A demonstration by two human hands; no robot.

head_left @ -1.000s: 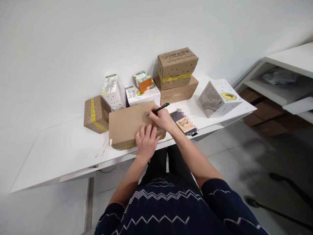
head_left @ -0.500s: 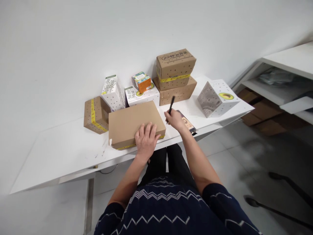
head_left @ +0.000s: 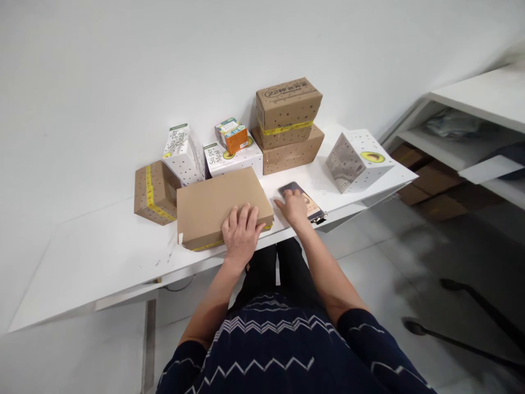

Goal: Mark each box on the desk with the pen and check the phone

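My left hand [head_left: 240, 235] rests on the near right part of a closed brown cardboard box [head_left: 217, 197], fingers spread over its top and the thumb by its right end. Yellow tape runs along the box's lower side. To the right, my right hand [head_left: 296, 209] lies over a small dark clipboard-like pad [head_left: 312, 207] with a picture on it and a metal clip at its near end. The thumb stands apart from the other fingers, which point away from me. No pen shows now; the hand may hide it.
Behind the box stand white avocado-print boxes [head_left: 235, 167], an orange carton [head_left: 237, 143] and two stacked brown boxes [head_left: 287, 117]. A taped brown box [head_left: 153, 191] sits left, a white box [head_left: 356, 161] right. White shelving [head_left: 471, 109] is at far right.
My right hand has come down onto the pad, and the black pen that it held upright is out of sight. The left hand stays on the box. The view has shifted slightly.
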